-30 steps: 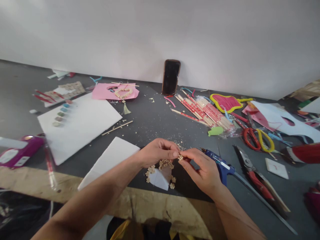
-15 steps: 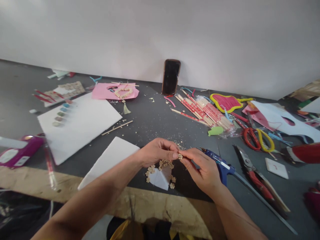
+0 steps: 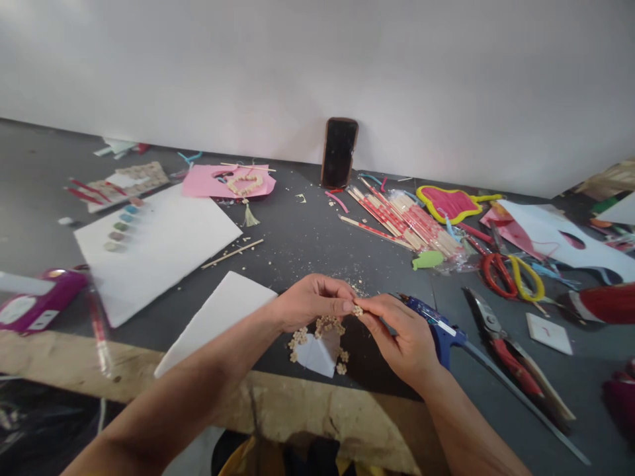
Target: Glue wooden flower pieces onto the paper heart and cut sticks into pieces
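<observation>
Between my fingertips is a small beige flower-shaped piece (image 3: 358, 310), pinched from both sides. My left hand (image 3: 317, 303) is closed, its thumb and index finger at the piece's left. From the right, my right hand (image 3: 399, 334) grips the same piece with thumb and forefinger. Just below the hands lies a white paper piece (image 3: 315, 356) on the dark table. Beige flower clusters (image 3: 299, 340) line its left, upper and right edges, partly hidden by my left hand. A blue glue gun (image 3: 439, 324) lies right beside my right hand.
Red-handled pruning shears (image 3: 510, 357) and red-and-yellow scissors (image 3: 516, 276) lie at the right. Packaged sticks (image 3: 407, 221) and a phone (image 3: 340, 153) stand or lie farther back. White boards (image 3: 163, 244) and a purple tool (image 3: 44, 301) are at the left. Crumbs are scattered beyond my hands.
Both hands stay in nearly the same place, still pinching the small flower piece. Only a very slight shift of the fingers shows.
</observation>
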A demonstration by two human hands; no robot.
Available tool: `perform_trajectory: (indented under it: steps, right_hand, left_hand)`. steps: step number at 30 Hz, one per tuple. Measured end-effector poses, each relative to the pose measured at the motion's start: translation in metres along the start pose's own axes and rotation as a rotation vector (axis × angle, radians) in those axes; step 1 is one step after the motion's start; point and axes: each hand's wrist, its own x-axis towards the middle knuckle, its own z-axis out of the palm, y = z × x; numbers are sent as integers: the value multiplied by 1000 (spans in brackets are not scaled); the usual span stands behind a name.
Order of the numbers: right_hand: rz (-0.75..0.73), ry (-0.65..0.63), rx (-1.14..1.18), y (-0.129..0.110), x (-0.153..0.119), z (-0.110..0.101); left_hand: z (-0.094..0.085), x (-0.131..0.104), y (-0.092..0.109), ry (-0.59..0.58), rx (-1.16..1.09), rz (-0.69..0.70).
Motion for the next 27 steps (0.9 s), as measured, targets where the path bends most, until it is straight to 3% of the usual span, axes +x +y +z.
perform_trajectory:
  steps: [27]
  right_hand:
    - [20, -17, -1, -1, 0, 0]
  left_hand:
    - [0, 0, 0, 30, 32, -33]
